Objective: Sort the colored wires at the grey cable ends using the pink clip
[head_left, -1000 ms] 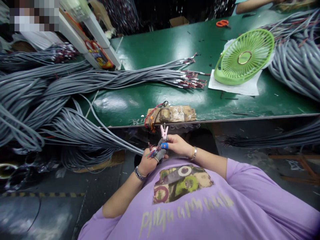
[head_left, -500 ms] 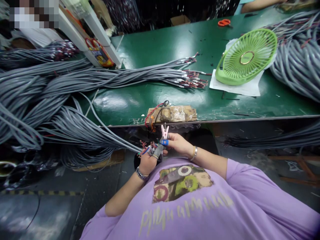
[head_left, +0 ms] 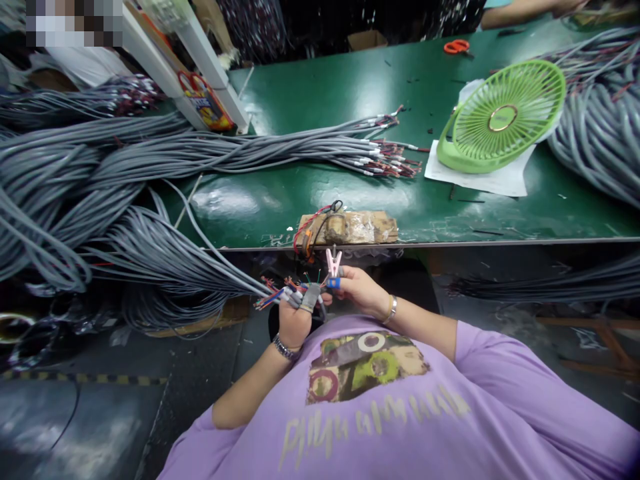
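Observation:
My left hand (head_left: 296,321), with a grey cover on its thumb, is closed around the ends of several grey cables. Stripped ends with thin coloured wires (head_left: 273,295) fan out over its fingers. My right hand (head_left: 361,292), blue tape round one finger, is pinched close beside it; what lies between its fingertips is too small to make out. Just above those fingertips a pink clothespin (head_left: 334,263) stands at the table edge, below a wooden block (head_left: 370,227) with red and black leads. Whether my right fingers touch the clothespin I cannot tell.
On the green table (head_left: 300,80) lies a bundle of grey cables (head_left: 280,153). A green fan (head_left: 503,120) stands on white paper to the right, with orange scissors (head_left: 457,47) behind. More cables (head_left: 165,247) hang off the left edge. Another person's arm (head_left: 520,12) shows at the far right.
My left hand has turned slightly, and the wire ends now spread further left, with thin green ones standing up by the thumb. My right hand stays by the clothespin. The view has shifted slightly.

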Tool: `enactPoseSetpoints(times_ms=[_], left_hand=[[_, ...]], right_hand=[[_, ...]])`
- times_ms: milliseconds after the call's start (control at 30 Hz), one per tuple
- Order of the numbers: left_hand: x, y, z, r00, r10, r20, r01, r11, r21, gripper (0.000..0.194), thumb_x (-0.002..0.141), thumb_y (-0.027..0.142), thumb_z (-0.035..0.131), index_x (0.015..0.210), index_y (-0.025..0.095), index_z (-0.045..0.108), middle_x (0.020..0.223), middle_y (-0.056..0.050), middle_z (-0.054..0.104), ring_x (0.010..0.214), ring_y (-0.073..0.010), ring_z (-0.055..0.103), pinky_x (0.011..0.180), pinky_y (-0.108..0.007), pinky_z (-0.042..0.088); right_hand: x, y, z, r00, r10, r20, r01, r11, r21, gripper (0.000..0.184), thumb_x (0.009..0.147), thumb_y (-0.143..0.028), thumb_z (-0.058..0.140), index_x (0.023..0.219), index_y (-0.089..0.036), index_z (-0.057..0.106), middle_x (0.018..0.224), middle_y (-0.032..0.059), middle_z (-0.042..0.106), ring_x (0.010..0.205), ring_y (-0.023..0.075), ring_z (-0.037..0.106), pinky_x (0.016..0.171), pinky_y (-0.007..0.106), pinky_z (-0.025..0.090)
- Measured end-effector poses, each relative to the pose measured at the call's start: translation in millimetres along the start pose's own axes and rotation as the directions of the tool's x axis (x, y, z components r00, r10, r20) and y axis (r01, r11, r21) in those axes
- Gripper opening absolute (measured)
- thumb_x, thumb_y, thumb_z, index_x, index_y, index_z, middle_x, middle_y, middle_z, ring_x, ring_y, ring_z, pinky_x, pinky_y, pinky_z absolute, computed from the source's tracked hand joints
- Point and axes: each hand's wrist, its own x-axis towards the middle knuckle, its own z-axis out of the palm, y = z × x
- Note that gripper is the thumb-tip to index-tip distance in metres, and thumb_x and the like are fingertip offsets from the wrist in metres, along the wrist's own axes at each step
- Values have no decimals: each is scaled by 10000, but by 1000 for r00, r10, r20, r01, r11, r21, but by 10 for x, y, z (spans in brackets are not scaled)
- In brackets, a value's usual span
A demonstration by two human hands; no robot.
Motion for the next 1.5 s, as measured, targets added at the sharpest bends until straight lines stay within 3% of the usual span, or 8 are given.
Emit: enactPoseSetpoints(times_ms=[200, 333, 467, 600, 767, 1200, 1400, 1500], left_hand=[[-3, -59, -13, 999, -10, -33, 7, 995, -100, 305, 828, 436, 627, 759, 147, 696, 628, -40, 713, 570, -157, 669, 583, -264, 545], [1, 44, -36, 996, -17, 84, 26, 995, -99, 321, 829, 443, 624, 739, 143, 695, 571, -28, 676, 526, -146, 633, 553, -259, 522], [-7, 146, -52, 980, -5, 197, 0, 1000, 27, 366, 852, 449, 590, 669, 147, 689, 584, -44, 683, 547, -149, 634, 576, -260, 516], [-20, 155, -61, 969, -9, 247, -47, 975, 217, 378, 855, 438, 582, 625, 158, 690, 611, -60, 696, 583, -161, 637, 612, -269, 515], [-30, 121, -67, 962, -5, 273, -64, 968, 243, 327, 835, 407, 608, 644, 161, 707, 616, -57, 705, 585, -165, 643, 627, -269, 514], [-69, 42, -72, 988, 0, 156, -37, 973, 229, 328, 849, 409, 596, 683, 166, 738, 652, -58, 709, 624, -172, 644, 666, -280, 515], [-77, 93, -73, 983, -56, 177, 33, 991, 130, 340, 862, 436, 580, 741, 154, 724, 631, -51, 711, 582, -159, 650, 592, -261, 516], [-69, 124, -81, 977, -45, 210, 43, 999, 13, 322, 869, 430, 581, 788, 149, 716, 649, -51, 716, 590, -154, 655, 592, -256, 519]], right_hand=[[18, 14, -124, 999, 6, 41, -9, 998, 69, 258, 598, -288, 780, 683, -153, 577, 536, -56, 491, 493, 63, 399, 501, 213, 322], [102, -25, -248, 999, 53, -9, -49, 970, 237, 310, 673, -396, 745, 757, -165, 556, 630, -33, 550, 518, 66, 440, 502, 200, 357], [131, -108, -288, 989, 104, 106, -125, 969, 211, 422, 722, -538, 694, 841, -142, 610, 724, 19, 619, 575, 85, 515, 525, 205, 428], [40, -162, -190, 964, 124, 236, -157, 979, 128, 493, 604, -385, 827, 993, -143, 645, 902, 60, 685, 698, 119, 606, 617, 235, 494], [-24, -106, -26, 989, 98, 111, -110, 987, 114, 481, 506, -209, 866, 933, -130, 660, 785, 28, 682, 632, 97, 588, 531, 190, 418], [-17, -26, 2, 996, 18, -86, -13, 998, 56, 379, 491, -172, 845, 802, -138, 631, 635, -21, 630, 532, 65, 507, 491, 186, 349], [66, -35, -176, 985, 165, 43, -171, 956, 238, 242, 689, -298, 749, 845, -149, 640, 733, 29, 660, 628, 103, 567, 565, 207, 438], [139, -66, -249, 969, 231, 84, -245, 904, 351, 319, 817, -470, 621, 842, -152, 630, 749, 39, 644, 638, 108, 548, 561, 209, 436]])
